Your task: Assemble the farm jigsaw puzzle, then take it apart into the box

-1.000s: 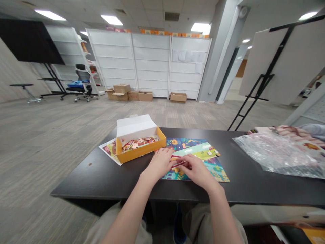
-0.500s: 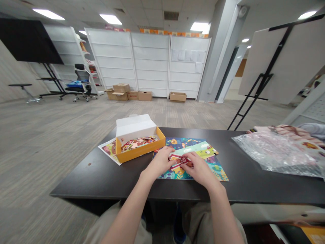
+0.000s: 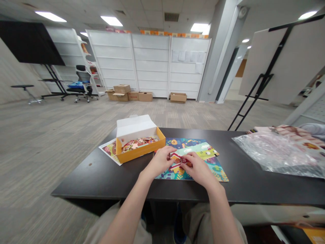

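Observation:
My left hand and my right hand meet over a colourful illustrated sheet on the table. Between them is a red-and-white barn-shaped cardboard piece, with brown and orange printing. My right thumb and fingers pinch its right part. At its left edge, the fingers of my left hand are curled around it. Just behind my hands, a light blue and green printed strip with a meadow scene lies across the sheet. Fingers hide parts of the barn piece and the strip's left end.
Left of the sheet stands an open yellow box with a white lid, holding several printed cardboard pieces. A printed card lies partly under it. Clear plastic wrapping covers the right of the black table.
My left fingers have shifted slightly on the barn piece, uncovering a bit more of its left side. My right hand stays nearly in place, still pinching it.

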`<state>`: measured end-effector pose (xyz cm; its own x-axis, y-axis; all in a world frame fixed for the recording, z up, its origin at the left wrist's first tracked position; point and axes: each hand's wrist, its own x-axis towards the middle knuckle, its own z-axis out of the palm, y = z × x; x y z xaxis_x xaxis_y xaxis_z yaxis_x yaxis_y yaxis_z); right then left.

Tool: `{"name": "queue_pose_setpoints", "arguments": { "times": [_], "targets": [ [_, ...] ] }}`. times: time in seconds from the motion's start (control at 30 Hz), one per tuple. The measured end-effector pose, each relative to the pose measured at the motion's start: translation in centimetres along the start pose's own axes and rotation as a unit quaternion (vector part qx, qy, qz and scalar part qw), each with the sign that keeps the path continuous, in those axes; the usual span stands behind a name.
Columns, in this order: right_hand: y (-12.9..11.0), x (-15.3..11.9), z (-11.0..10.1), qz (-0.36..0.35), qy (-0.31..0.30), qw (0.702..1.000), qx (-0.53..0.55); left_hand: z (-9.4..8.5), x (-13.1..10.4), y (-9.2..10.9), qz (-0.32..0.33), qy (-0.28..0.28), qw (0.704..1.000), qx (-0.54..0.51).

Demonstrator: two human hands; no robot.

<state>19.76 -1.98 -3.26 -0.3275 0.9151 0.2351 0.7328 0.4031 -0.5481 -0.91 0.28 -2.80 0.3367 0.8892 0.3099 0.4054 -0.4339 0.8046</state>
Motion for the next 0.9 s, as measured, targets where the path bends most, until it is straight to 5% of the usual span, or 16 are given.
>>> {"name": "queue_pose_setpoints", "arguments": {
  "times": [0.13, 0.23, 0.37, 0.53, 0.63, 0.7, 0.77, 0.9],
  "targets": [
    [-0.2, -0.1, 0.0, 0.009, -0.001, 1.0, -0.004, -1.0, -0.3, 1.8, 0.022, 0.029, 0.998, -0.042],
    [-0.4, -0.2, 0.0, 0.011, 0.007, 1.0, -0.006, -3.1, -0.5, 2.3, 0.027, 0.152, 0.988, 0.001],
    [-0.7, -0.3, -0.2, 0.01, 0.006, 1.0, -0.018, -6.5, -0.5, 1.0, 0.025, 0.291, 0.937, 0.193],
    [-1.1, -0.3, -0.6, 0.007, -0.004, 1.0, -0.002, -7.7, -0.5, 0.4, 0.0, 0.297, 0.891, 0.343],
    [-1.4, -0.4, -0.7, -0.005, -0.012, 1.0, 0.022, -6.2, -1.0, 1.8, 0.021, 0.227, 0.92, 0.321],
    [-1.7, -0.4, -0.6, -0.014, -0.012, 0.999, 0.039, -4.9, -1.5, 2.8, 0.019, 0.083, 0.953, 0.292],
    [-2.2, -0.4, -0.4, -0.026, -0.011, 0.998, 0.054, -3.7, -2.1, 3.4, 0.006, -0.039, 0.955, 0.294],
    [-2.8, -0.3, -0.3, -0.042, -0.015, 0.997, 0.069, -2.3, -2.6, 3.8, -0.026, -0.105, 0.939, 0.326]
  ]
}}
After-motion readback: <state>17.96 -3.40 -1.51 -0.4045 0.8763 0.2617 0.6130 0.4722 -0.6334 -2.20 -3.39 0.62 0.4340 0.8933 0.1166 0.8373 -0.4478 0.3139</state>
